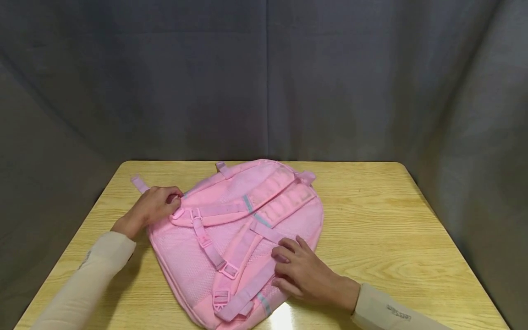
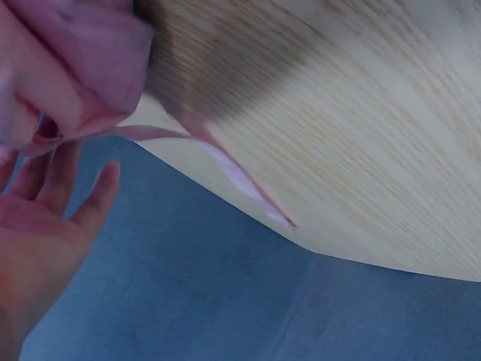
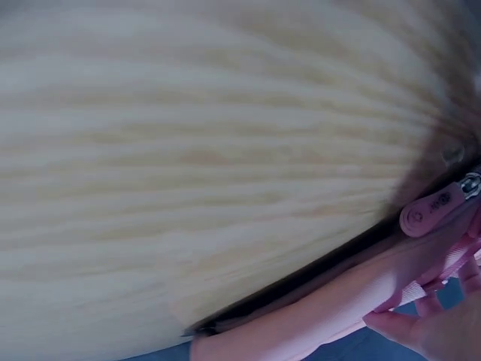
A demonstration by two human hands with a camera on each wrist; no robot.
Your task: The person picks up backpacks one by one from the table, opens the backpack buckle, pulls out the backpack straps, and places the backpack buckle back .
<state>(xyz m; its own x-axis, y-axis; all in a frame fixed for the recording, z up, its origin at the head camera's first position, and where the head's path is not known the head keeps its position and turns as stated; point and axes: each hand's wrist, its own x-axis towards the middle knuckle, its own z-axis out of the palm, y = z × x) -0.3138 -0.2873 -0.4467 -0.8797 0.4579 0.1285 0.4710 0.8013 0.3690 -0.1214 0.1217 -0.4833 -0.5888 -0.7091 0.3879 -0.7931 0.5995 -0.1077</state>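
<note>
A pink backpack (image 1: 173, 252) lies on the wooden table with its straps facing up. My left hand (image 1: 158, 204) is at its left edge, fingers curled at the lower end of a shoulder strap (image 1: 222, 211), next to a pink buckle (image 1: 178, 213). In the left wrist view, the fingers (image 2: 56, 184) tuck under pink fabric, and a loose strap tail (image 2: 240, 180) reaches over the table. On the near right side, my right hand (image 1: 303, 270) holds a lavender webbing strap (image 1: 251, 288) under its curled fingers. A pink zipper pull (image 3: 432, 210) shows near it.
A chest strap with a clip (image 1: 204, 240) joins the two shoulder straps. The wooden table (image 1: 383, 220) extends to the right of the backpack. Behind it hangs a dark grey curtain (image 1: 330, 91).
</note>
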